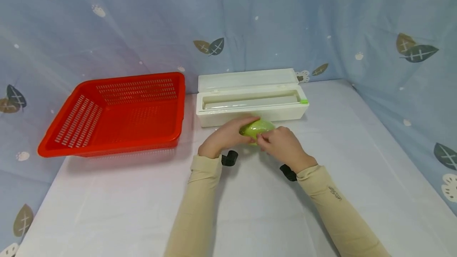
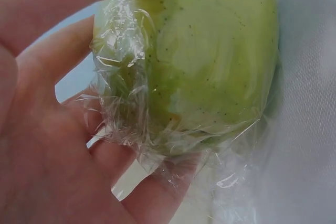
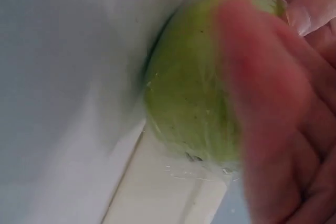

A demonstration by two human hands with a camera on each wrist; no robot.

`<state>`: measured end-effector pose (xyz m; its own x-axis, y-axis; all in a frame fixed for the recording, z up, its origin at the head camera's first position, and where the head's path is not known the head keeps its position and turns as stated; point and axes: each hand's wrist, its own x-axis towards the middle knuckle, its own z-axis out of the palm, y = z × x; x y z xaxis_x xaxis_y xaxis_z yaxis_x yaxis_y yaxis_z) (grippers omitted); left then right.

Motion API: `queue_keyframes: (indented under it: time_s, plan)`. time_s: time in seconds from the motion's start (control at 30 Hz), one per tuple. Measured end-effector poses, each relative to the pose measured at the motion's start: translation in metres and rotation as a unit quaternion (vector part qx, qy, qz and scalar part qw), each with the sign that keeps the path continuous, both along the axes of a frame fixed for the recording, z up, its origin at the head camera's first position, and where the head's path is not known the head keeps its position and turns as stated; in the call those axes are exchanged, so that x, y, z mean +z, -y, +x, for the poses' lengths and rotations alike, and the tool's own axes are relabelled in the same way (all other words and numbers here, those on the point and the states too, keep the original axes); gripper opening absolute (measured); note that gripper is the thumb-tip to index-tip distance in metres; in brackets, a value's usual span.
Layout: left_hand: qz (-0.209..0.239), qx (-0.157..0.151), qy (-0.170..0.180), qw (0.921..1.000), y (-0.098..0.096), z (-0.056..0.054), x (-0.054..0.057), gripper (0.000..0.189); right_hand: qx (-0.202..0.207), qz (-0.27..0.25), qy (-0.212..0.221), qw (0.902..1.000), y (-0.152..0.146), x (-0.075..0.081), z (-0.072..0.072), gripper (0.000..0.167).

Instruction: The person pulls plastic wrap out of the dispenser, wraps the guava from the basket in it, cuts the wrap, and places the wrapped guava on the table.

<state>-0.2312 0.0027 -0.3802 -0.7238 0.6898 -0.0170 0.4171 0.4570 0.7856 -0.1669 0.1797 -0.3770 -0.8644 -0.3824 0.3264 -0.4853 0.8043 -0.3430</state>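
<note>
A green fruit (image 1: 262, 127), mango-like with small dark specks, is covered in clear plastic wrap just in front of the white box. My left hand (image 1: 230, 135) grips it from the left, thumb and fingers curved around it. In the left wrist view, crumpled plastic wrap (image 2: 123, 51) bunches at the fruit's end beside the palm, with loose film hanging below. My right hand (image 1: 283, 146) is at the fruit's right near side, thumb and fingers drawn together, seemingly pinching the film. Its blurred thumb (image 3: 262, 77) crosses the fruit in the right wrist view, partly hiding the pinch.
Behind the hands stands a long white wrap dispenser box (image 1: 250, 113), its lid (image 1: 248, 80) raised and a roll (image 1: 253, 102) inside. A green slider (image 1: 304, 101) sits at its right end. Left of it is a red plastic basket (image 1: 121, 146) on the white-covered table (image 1: 125, 209).
</note>
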Motion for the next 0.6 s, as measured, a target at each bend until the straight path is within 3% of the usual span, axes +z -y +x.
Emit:
queue_keyframes:
  time_s: [0.23, 0.47, 0.6]
  plan:
    - [0.013, 0.017, 0.012, 0.9997, 0.003, -0.002, -0.003, 0.067, 0.005, 0.001, 0.122, 0.9925, -0.001, -0.009, -0.005, 0.035]
    - [0.016, 0.003, 0.01, 0.9998, 0.003, -0.002, -0.004, 0.068, 0.041, -0.022, 0.229, 0.9722, -0.007, -0.006, -0.006, 0.033]
    - [0.016, 0.002, 0.01, 0.9998, 0.002, -0.001, -0.002, 0.067, 0.06, -0.06, 0.234, 0.9685, -0.012, 0.002, -0.004, 0.032]
